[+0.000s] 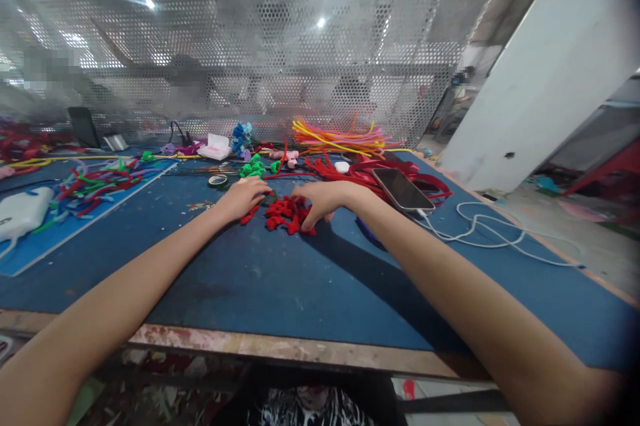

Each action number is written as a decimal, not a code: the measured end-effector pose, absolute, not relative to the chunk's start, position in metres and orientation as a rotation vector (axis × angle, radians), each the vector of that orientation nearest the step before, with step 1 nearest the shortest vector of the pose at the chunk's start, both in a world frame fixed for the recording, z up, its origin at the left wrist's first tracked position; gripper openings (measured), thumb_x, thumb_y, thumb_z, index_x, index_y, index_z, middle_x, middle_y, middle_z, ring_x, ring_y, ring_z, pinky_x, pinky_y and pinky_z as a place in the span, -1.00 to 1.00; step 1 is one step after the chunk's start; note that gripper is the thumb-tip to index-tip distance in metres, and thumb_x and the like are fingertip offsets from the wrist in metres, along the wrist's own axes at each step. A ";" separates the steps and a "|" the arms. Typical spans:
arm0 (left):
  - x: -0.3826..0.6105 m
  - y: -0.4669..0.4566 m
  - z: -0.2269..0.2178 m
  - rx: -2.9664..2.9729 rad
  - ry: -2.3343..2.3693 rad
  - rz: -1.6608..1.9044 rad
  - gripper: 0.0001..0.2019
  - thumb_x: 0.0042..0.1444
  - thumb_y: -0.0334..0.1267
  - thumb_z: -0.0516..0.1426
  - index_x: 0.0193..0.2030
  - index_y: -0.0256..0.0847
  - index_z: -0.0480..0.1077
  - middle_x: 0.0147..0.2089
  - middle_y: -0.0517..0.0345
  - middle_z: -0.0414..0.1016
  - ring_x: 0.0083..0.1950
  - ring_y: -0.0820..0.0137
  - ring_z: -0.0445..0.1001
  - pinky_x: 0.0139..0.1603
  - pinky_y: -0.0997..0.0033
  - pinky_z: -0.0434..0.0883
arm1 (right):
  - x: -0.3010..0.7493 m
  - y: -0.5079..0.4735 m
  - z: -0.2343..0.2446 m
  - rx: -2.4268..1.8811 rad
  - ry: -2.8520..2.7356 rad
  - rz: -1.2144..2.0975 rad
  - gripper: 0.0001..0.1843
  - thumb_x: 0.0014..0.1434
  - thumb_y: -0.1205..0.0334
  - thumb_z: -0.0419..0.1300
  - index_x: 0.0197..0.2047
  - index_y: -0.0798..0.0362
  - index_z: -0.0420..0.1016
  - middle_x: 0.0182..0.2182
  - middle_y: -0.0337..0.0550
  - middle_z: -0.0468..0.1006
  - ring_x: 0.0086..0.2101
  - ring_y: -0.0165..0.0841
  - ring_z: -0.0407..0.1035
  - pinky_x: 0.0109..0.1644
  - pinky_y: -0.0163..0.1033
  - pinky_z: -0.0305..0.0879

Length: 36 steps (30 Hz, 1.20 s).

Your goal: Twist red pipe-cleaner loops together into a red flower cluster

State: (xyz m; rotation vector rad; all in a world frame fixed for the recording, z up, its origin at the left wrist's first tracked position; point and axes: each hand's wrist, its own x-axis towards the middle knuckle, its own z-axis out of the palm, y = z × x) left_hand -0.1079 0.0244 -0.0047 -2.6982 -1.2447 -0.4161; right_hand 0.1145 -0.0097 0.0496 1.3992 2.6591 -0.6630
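A small pile of red fuzzy chenille pieces [286,215] lies on the blue tabletop [240,273]. My right hand [323,199] curves over the pile's right side, thumb and fingers closed around some of the pieces. To the left of the pile, my left hand [247,196] is palm down with bent fingers. Red chenille shows at its fingertips, and another short red piece [249,215] pokes out below it; the grip itself is partly hidden. Green chenille shapes [253,167] lie just behind my left hand.
A phone [403,190] with a white cable [480,239] lies on the right, beside red ribbon-like strips [440,186]. A roll of tape [218,181] sits behind my left wrist. Coloured chenille stems [340,137] are heaped before a perforated metal screen [280,33]. A white device [25,213] stands left.
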 end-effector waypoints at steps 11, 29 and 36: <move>-0.101 0.022 0.001 -2.644 -1.193 -0.390 -0.81 0.15 -0.35 -0.03 -0.26 -0.19 0.41 -0.26 0.09 0.50 -0.19 0.31 0.42 -0.13 0.37 0.29 | 0.103 -0.010 0.046 1.287 2.755 -0.485 -0.82 -0.18 0.40 0.26 -0.40 0.09 0.47 -0.46 -0.20 0.53 -0.48 -0.37 0.43 -0.45 -0.35 0.28; -0.106 0.010 0.030 -2.897 -1.223 -0.626 -0.68 0.18 -0.30 -0.11 -0.05 -0.20 0.39 -0.08 0.06 0.46 -0.04 0.34 0.39 0.01 0.33 0.28 | 0.110 0.000 0.057 1.409 3.235 -0.118 -0.84 0.03 0.34 0.13 -0.31 0.14 0.50 -0.36 -0.15 0.53 -0.34 -0.39 0.36 -0.25 -0.33 0.17; -0.154 0.038 0.025 -2.941 -1.435 -0.456 -0.63 0.14 -0.09 -0.07 -0.20 -0.24 0.48 -0.12 -0.01 0.49 -0.08 0.26 0.42 0.00 0.31 0.28 | 0.093 -0.010 0.044 1.206 3.346 -0.168 -0.86 0.07 0.36 0.10 -0.34 0.13 0.50 -0.39 -0.16 0.52 -0.37 -0.42 0.35 -0.26 -0.35 0.18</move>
